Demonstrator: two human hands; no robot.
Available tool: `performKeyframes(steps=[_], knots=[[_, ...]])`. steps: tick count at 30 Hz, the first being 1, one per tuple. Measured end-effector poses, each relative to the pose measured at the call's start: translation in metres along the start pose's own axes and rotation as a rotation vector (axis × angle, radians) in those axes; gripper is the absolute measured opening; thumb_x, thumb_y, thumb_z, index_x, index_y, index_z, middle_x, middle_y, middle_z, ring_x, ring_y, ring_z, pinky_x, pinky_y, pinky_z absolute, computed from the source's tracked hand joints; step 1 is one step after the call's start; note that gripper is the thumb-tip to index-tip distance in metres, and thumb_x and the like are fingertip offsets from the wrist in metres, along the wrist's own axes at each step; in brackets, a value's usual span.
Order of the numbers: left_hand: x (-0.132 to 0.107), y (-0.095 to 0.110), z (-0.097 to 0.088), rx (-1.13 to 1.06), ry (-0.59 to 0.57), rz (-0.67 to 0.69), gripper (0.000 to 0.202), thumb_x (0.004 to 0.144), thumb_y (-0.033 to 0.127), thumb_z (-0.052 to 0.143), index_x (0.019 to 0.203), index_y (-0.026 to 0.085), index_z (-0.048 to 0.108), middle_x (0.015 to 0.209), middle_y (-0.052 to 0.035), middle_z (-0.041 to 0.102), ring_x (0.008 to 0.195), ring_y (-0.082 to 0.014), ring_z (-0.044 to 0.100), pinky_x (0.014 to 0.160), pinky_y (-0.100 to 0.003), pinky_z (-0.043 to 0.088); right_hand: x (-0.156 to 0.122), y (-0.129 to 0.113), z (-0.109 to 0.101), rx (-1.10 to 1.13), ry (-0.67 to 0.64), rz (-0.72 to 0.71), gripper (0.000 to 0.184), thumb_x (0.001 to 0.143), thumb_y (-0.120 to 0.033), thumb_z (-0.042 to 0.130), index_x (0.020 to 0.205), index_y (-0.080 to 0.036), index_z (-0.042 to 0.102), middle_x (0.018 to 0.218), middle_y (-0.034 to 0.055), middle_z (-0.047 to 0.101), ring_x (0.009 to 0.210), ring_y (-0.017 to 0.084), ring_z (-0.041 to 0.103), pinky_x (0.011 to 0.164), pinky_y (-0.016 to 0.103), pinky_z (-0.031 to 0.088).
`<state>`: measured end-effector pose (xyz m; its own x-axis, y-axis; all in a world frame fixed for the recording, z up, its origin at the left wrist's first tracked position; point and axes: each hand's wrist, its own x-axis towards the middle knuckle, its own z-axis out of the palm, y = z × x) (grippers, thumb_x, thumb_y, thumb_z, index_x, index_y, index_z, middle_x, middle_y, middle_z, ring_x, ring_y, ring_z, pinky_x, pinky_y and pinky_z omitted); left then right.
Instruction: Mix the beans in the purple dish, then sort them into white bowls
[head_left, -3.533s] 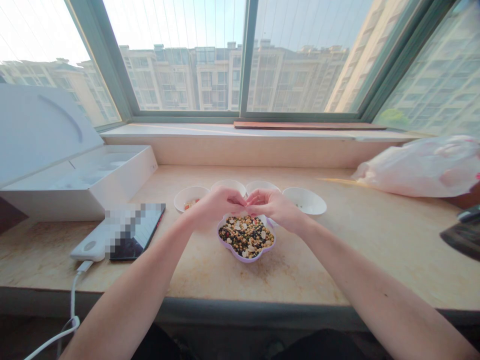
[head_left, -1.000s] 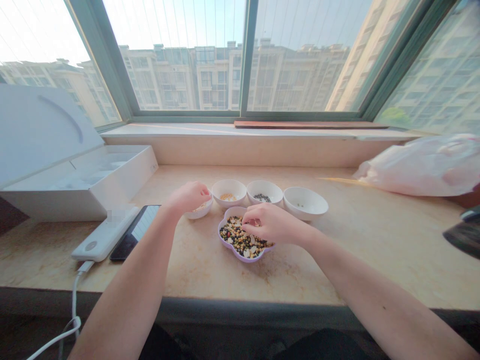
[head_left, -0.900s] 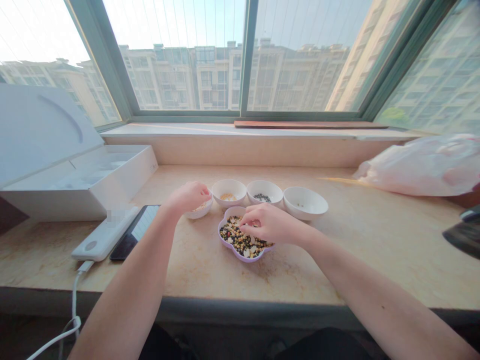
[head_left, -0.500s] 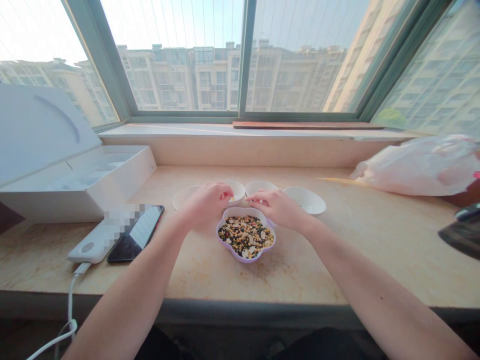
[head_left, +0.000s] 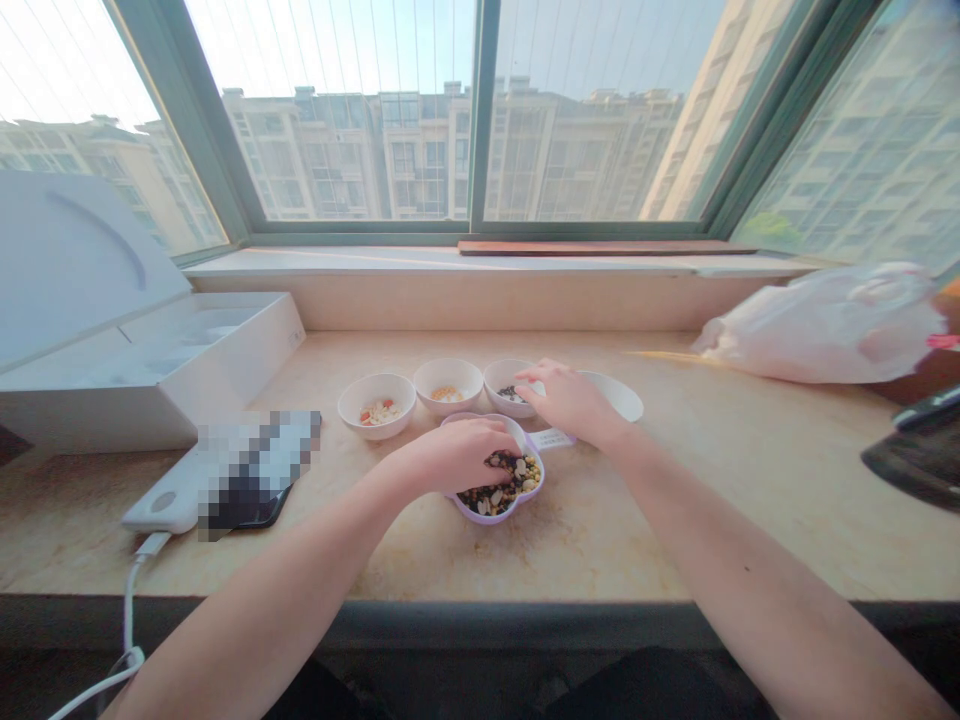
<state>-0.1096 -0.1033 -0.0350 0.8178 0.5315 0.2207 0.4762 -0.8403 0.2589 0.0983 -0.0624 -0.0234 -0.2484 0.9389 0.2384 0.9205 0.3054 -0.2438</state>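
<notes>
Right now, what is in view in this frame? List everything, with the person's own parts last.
small bowls: four, white, in a row behind the purple bowl, the rightmost partly hidden
purple bowl: one, lilac, flower-shaped, centre front, holding mixed beans
box: one, white, open, far left
power bank: one, white, left, with a white cable
phone: one, dark, beside the power bank
plastic bag: one, pale pink, right
dark object: one, black, right edge, kind unclear
counter: one, beige, under the window
left hand: fingers in the purple bowl
right hand: over the two rightmost small bowls
</notes>
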Motion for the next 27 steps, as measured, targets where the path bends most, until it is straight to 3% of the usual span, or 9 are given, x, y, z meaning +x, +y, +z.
performKeyframes(steps=[3,13,19,27], knots=[[0.002,0.001,-0.003,-0.008,-0.092,0.009,0.015,0.093,0.018,0.062,0.097,0.019,0.077,0.1,-0.0059,0.072,0.093,-0.0214,0.069,0.086,-0.032,0.054,-0.001,-0.003,-0.002,0.034,-0.003,0.002,0.03,0.098,-0.029,0.057,0.118,-0.019,0.077,0.125,0.0131,0.071,0.118,0.03,0.066,0.102,0.039,0.047],[0.003,-0.007,-0.007,-0.122,-0.097,-0.04,0.015,0.088,0.013,0.069,0.088,0.021,0.081,0.1,-0.0018,0.077,0.094,-0.0186,0.071,0.089,-0.027,0.051,-0.001,-0.003,-0.001,0.06,0.005,-0.018,0.026,0.097,-0.031,0.059,0.112,-0.02,0.078,0.122,0.0117,0.072,0.114,0.029,0.067,0.1,0.039,0.048],[0.002,-0.01,-0.007,-0.127,-0.015,-0.062,0.011,0.087,0.016,0.071,0.085,0.021,0.08,0.095,-0.0023,0.076,0.091,-0.0175,0.07,0.085,-0.026,0.051,-0.001,-0.003,-0.001,0.06,0.02,-0.028,0.025,0.097,-0.03,0.06,0.11,-0.02,0.078,0.121,0.0118,0.072,0.112,0.028,0.067,0.099,0.038,0.048],[-0.006,-0.023,-0.024,-0.043,0.173,-0.207,0.025,0.099,0.022,0.055,0.097,0.022,0.08,0.101,-0.0048,0.073,0.095,-0.0183,0.068,0.09,-0.028,0.05,-0.005,-0.008,-0.006,0.093,0.068,-0.048,0.024,0.096,-0.03,0.06,0.106,-0.019,0.079,0.117,0.0108,0.075,0.104,0.027,0.069,0.095,0.038,0.048]])
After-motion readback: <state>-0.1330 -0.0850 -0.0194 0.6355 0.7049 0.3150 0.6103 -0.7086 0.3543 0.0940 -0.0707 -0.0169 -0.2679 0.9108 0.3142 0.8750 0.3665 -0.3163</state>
